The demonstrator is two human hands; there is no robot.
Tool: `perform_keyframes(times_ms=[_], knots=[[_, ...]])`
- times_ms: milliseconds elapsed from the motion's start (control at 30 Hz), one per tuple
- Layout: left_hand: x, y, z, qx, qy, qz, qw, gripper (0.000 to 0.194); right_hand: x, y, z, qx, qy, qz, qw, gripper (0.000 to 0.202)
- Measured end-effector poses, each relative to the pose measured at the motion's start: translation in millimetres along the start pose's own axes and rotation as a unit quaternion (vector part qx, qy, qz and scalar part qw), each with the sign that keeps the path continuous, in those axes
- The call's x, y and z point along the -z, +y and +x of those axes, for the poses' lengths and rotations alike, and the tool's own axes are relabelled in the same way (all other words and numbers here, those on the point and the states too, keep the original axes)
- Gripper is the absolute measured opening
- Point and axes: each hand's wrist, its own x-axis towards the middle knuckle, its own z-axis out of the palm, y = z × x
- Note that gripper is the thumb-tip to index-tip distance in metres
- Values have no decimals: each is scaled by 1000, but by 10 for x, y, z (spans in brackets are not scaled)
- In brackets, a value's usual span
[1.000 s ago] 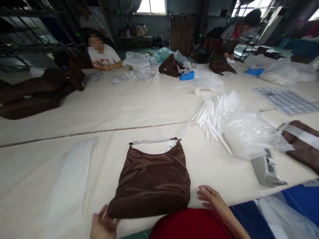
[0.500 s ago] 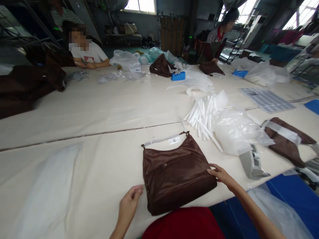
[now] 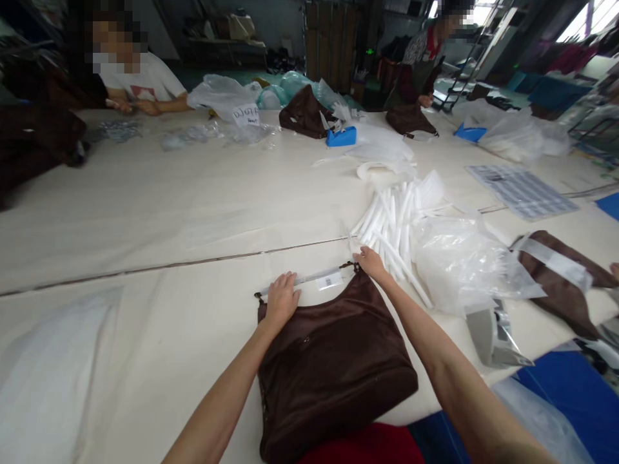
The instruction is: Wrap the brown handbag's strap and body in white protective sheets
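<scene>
Both bare arms reach forward from the near edge of the table (image 3: 184, 348), one on each side of the brown bag (image 3: 333, 361), which lies flat there in front of the person's red clothing. The left forearm slants up and inward across the bag's left side, and the left hand (image 3: 282, 301) rests palm down over the bag's upper left corner, its fingers (image 3: 289, 280) extended close together over the wrapped strap (image 3: 315, 277), not clenched. The right forearm runs along the bag's right side, angling inward from the lower right, with the right hand (image 3: 371, 263) at the strap's right end; its fingers are bent at the dark metal fitting (image 3: 349, 265), though whether they pinch it or only touch it I cannot tell. Between the hands, a white tag (image 3: 330, 281) lies by the strap. Just beyond the right hand is a pile of white rolls (image 3: 394, 216), with a clear plastic bag (image 3: 467, 264) beside it and a grey tape dispenser (image 3: 496, 335) nearer the table edge.
</scene>
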Motion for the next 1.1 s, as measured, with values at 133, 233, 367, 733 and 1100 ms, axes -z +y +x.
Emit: perform_keyframes(times_ms=[133,233,367,733,1100], knots=[[-51,18,216,13,-47,51,998,33,-216,-57,178,20,0,-60,998,26],[-26,-65,339,24,-59,49,997,24,-283,0,54,71,15,-77,994,26],[31,-184,539,48,-47,33,997,31,-406,181,-306,281,-25,-138,949,30],[-17,115,388,-44,64,-53,996,38,-578,362,-533,403,-106,-224,881,26],[-699,248,-601,-121,61,-6,991,38,-377,345,-385,335,-35,-132,932,29]])
